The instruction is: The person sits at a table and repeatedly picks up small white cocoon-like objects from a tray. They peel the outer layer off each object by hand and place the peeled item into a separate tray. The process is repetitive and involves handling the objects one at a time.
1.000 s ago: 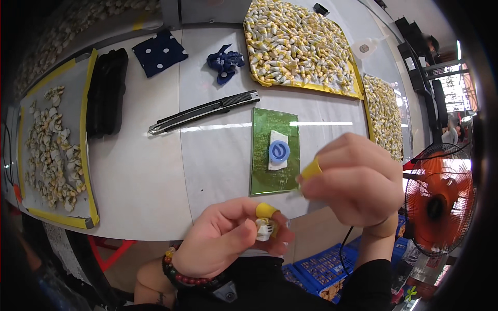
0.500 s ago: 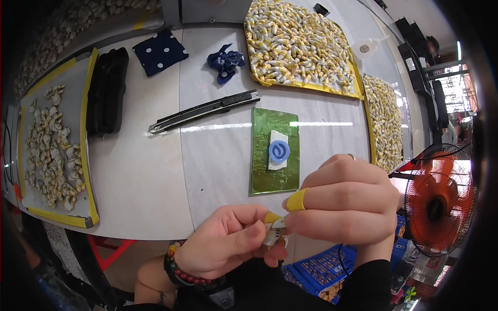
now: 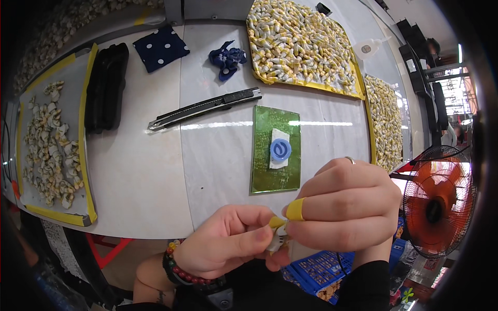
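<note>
Underneath everything lies the pale grey work table point(image 3: 150, 181), its surface taking up most of the view. At its far edge sits a big yellow-rimmed tray heaped with small cream-and-yellow pieces point(image 3: 301, 44), with a second such tray point(image 3: 386, 124) along the right side. On the left is a flat tray edged in yellow tape point(image 3: 85, 155) carrying scattered pale shell-like scraps. Off the table's right edge stands an orange fan behind a dark wire guard point(image 3: 438, 205). A black moulded plastic holder point(image 3: 106, 85) lies just beside the left tray, and a shiny green rectangular mat point(image 3: 264, 171) rests near the middle, bearing a white pad with a round blue disc point(image 3: 280, 149) on it. A long black-and-silver utility knife point(image 3: 205, 108) lies slantwise above the mat. Further back are a folded navy cloth with white dots point(image 3: 161, 47) and a crumpled blue scrap point(image 3: 227, 57).

Closest to the camera, the left hand point(image 3: 223, 246) and right hand point(image 3: 345, 205) are pressed together below the table's near edge. Both pinch one small white piece point(image 3: 278, 239), held in the air between the fingertips, mostly hidden by them. The right index finger wears a yellow rubber fingertip cover point(image 3: 295, 209), and the left thumb shows a similar yellow cap point(image 3: 276, 222). A red-and-dark beaded bracelet point(image 3: 179, 267) circles the left wrist, and a thin ring point(image 3: 350, 160) sits on a right finger.
</note>
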Motion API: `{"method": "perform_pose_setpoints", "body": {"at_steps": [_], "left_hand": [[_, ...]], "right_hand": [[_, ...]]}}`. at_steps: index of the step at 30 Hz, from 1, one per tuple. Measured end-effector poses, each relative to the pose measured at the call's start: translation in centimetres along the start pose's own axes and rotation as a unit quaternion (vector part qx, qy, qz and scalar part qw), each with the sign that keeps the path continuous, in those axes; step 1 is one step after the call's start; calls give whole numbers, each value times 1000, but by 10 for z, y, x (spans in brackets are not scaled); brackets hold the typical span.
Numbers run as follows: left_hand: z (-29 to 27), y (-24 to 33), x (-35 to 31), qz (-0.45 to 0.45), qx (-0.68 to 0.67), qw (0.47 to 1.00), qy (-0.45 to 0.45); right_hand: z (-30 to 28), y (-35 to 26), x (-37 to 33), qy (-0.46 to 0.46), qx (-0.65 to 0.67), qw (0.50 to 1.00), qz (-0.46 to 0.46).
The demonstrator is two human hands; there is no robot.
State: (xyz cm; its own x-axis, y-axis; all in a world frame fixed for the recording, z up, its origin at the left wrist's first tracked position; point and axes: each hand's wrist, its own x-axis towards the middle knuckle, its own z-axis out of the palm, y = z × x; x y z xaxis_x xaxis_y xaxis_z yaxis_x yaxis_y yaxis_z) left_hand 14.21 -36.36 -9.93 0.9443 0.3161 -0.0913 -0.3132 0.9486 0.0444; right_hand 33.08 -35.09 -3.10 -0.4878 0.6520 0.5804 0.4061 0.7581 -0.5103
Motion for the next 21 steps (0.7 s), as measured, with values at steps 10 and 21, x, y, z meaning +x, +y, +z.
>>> {"method": "perform_pose_setpoints", "body": {"at_steps": [10,21], "left_hand": [[4,1,1,-8,7,1000,8],[4,0,3,-12,-8,1000,-1]], "right_hand": [[-2,4,-1,-15,27,999,-24],[0,-2,-6,-3,15,1000,8]]}}
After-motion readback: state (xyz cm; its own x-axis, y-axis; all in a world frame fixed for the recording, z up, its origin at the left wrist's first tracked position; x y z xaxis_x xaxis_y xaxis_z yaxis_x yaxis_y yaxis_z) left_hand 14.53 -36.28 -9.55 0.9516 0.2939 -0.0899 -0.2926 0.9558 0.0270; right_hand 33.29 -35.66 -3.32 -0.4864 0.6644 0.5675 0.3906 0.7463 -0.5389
